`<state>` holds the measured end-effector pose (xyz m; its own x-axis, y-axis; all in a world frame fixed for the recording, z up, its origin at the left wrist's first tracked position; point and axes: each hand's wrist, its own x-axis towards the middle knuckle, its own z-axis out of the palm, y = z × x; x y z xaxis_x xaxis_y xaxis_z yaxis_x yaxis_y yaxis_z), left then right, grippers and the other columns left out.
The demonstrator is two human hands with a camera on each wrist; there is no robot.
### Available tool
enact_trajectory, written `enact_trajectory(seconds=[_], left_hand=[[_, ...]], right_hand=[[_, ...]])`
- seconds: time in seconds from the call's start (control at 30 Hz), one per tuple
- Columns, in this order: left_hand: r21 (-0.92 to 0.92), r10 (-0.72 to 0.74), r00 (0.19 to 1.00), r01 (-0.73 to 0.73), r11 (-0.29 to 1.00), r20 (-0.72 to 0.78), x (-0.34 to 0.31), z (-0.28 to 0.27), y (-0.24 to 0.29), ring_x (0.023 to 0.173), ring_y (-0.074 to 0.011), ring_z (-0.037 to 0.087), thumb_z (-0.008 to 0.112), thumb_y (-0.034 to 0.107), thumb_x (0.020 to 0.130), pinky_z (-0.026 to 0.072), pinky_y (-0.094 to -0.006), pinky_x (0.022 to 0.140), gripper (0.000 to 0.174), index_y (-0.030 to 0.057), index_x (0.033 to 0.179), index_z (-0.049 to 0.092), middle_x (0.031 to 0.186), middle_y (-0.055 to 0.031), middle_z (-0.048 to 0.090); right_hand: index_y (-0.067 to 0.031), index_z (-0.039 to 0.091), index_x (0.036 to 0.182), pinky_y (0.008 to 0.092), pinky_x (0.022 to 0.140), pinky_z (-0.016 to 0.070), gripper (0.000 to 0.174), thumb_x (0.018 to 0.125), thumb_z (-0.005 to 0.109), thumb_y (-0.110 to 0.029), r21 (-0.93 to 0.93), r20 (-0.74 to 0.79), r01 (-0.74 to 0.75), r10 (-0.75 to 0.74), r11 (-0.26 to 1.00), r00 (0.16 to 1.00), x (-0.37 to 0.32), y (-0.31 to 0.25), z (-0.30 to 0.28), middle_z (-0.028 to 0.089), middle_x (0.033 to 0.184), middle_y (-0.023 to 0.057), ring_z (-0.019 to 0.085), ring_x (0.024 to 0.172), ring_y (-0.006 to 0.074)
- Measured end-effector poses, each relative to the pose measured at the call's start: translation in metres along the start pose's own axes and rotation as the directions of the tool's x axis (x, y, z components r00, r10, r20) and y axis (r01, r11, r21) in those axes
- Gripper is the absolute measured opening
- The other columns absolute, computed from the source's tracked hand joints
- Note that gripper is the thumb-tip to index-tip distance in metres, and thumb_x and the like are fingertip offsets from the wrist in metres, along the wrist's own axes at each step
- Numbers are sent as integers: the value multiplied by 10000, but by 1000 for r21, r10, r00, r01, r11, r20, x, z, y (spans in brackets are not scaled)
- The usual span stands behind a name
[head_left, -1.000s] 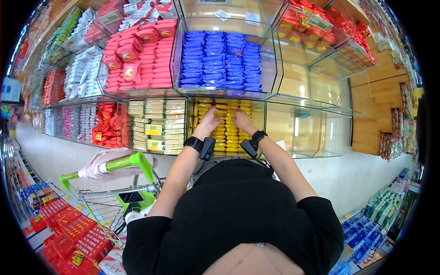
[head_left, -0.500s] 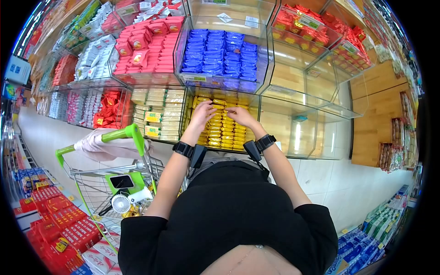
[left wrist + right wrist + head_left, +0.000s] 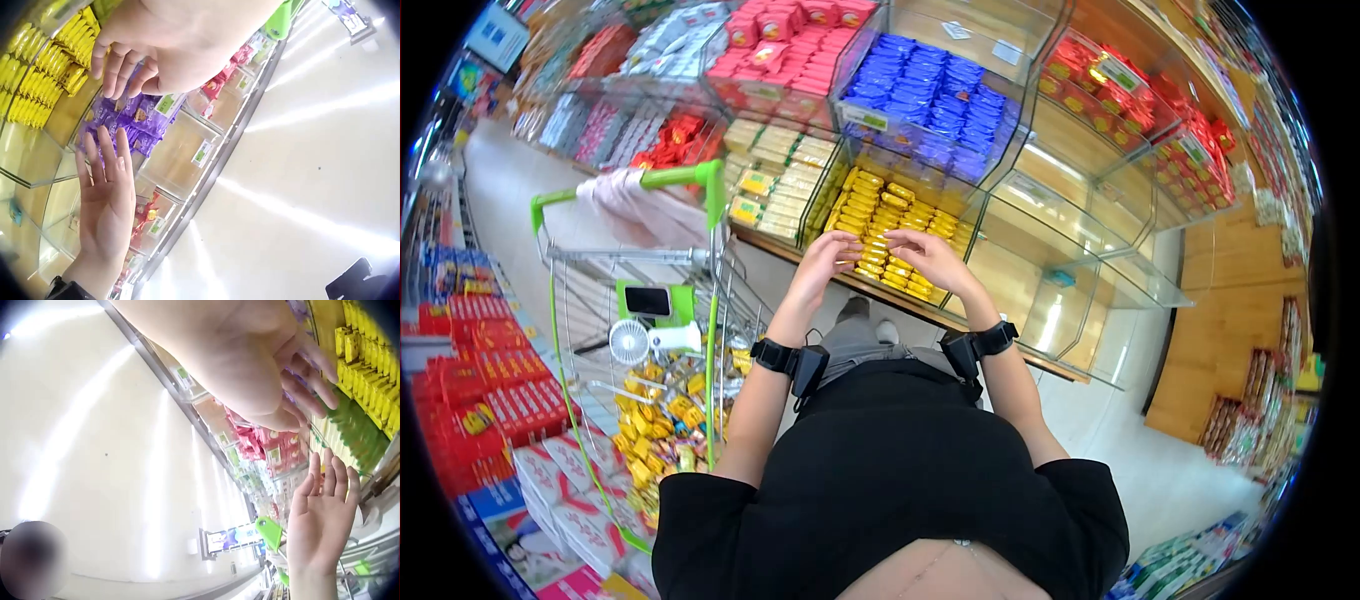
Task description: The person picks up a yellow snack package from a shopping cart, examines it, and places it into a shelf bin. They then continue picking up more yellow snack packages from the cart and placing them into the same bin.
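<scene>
Shop floor (image 3: 1090, 440), clear-walled bins (image 3: 1015, 290). Head: your left hand (image 3: 828, 265) and right hand (image 3: 932, 260) have drawn back from the yellow-wrapped packets (image 3: 862, 207), binned; handling seems paused. Left wrist: both empty, loosely spread. Right wrist: likewise.

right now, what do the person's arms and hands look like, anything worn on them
Short black sleeves cover the upper arms, leaving the forearms bare. Each wrist wears a black strap with a boxy black device. The left hand and right hand are gloveless.
</scene>
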<state>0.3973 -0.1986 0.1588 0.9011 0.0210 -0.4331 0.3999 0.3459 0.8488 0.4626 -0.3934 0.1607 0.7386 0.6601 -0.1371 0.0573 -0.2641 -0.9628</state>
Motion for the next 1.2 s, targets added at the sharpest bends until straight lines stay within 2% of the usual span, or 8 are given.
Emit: enact_trajectory(seconds=[0.33, 0.53, 0.6, 0.63, 0.73, 0.87, 1.0, 1.2], left_hand=[[-31, 82, 953, -95, 995, -292, -106, -28, -23, 819, -129, 539, 383, 150, 827, 413, -250, 733, 210, 50, 948, 523, 889, -62, 571], [-90, 174, 923, -217, 972, -344, -155, -32, -9, 838, -159, 534, 315, 245, 886, 409, -266, 747, 314, 9, 956, 510, 906, -97, 563], [-101, 171, 915, -221, 970, -366, -168, -35, -3, 838, -164, 531, 269, 273, 901, 402, -277, 755, 381, -15, 940, 515, 916, -105, 559], [-83, 192, 925, -231, 969, -328, -175, -38, -1, 836, -164, 530, 271, 267, 900, 400, -280, 757, 381, -19, 933, 521, 920, -106, 560], [-71, 233, 923, -266, 961, -306, -196, -49, 2, 831, -159, 528, 274, 254, 899, 399, -286, 765, 388, -29, 901, 539, 924, -108, 562], [-13, 300, 902, -320, 947, -311, -235, -75, 2, 817, -149, 539, 280, 258, 899, 413, -271, 745, 399, -23, 887, 562, 900, -93, 580], [36, 287, 875, -297, 954, -390, -283, -107, 4, 824, -155, 543, 276, 281, 901, 413, -269, 754, 420, -9, 874, 579, 911, -91, 581], [265, 295, 701, -155, 952, -649, -359, -167, -3, 870, -184, 546, 283, 311, 892, 405, -290, 780, 455, -1, 783, 595, 970, -104, 578]], right_hand=[[-49, 501, 1092, 263, 787, 409, 294, 814, 492, -144, -6, 428, 50, -42, 999, 903, -6, -39, 62, 578, 961, 86, 534, 873, 138], [-22, 537, 1006, 270, 749, 426, 243, 838, 457, -180, 40, 522, 135, -136, 990, 842, -5, -64, 94, 595, 898, 101, 560, 827, 160], [-8, 569, 929, 270, 735, 421, 278, 860, 422, -234, -62, 624, 98, -38, 993, 780, -4, -80, 97, 605, 842, 104, 563, 811, 169], [5, 594, 825, 277, 729, 412, 341, 872, 384, -259, -2, 622, 139, -108, 990, 776, -3, -79, 104, 606, 789, 111, 566, 786, 186], [-5, 600, 785, 249, 643, 419, 354, 877, 363, -252, -77, 706, 141, -46, 987, 707, -5, -113, 117, 590, 742, 64, 529, 681, 135], [5, 595, 770, 271, 689, 414, 340, 870, 363, -222, 99, 804, 281, -243, 955, 542, 10, -98, 158, 575, 745, 68, 535, 736, 162], [6, 594, 765, 277, 719, 412, 282, 851, 430, -206, 75, 835, 317, -234, 945, 499, 9, -120, 194, 593, 750, 98, 564, 746, 187], [-1, 578, 864, 268, 669, 437, 172, 794, 529, -151, 93, 891, 278, -205, 956, 404, 10, -136, 240, 599, 784, 79, 564, 740, 166]])
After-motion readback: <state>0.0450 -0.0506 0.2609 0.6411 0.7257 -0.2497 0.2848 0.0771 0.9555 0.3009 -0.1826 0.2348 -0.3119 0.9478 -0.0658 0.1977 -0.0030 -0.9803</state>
